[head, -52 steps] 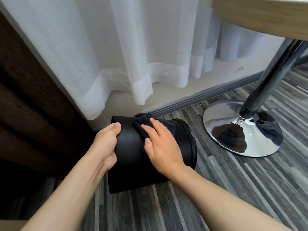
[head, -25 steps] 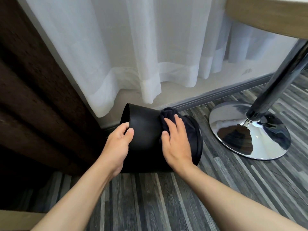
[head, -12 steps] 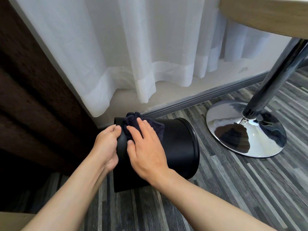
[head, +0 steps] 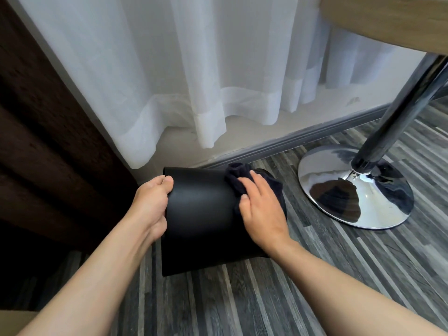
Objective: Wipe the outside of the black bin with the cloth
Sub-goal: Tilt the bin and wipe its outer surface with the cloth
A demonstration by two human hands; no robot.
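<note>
The black bin point(head: 203, 214) lies on its side on the grey plank floor, its base end to the left and its open end to the right. My left hand point(head: 152, 204) grips the bin's left end, thumb on top. A dark cloth point(head: 238, 177) is bunched on the upper right part of the bin, near the open end. My right hand point(head: 263, 209) lies flat on the cloth and presses it against the bin. The bin's mouth is mostly hidden behind my right hand and the cloth.
A table's chrome pedestal base point(head: 356, 190) and pole point(head: 400, 112) stand just right of the bin. White sheer curtains point(head: 194, 81) hang behind, above a grey baseboard point(head: 303, 139). Dark wooden furniture point(head: 43, 141) fills the left side.
My right hand has slid the cloth from the bin's left end across to its right end. My left hand keeps its hold on the left end.
</note>
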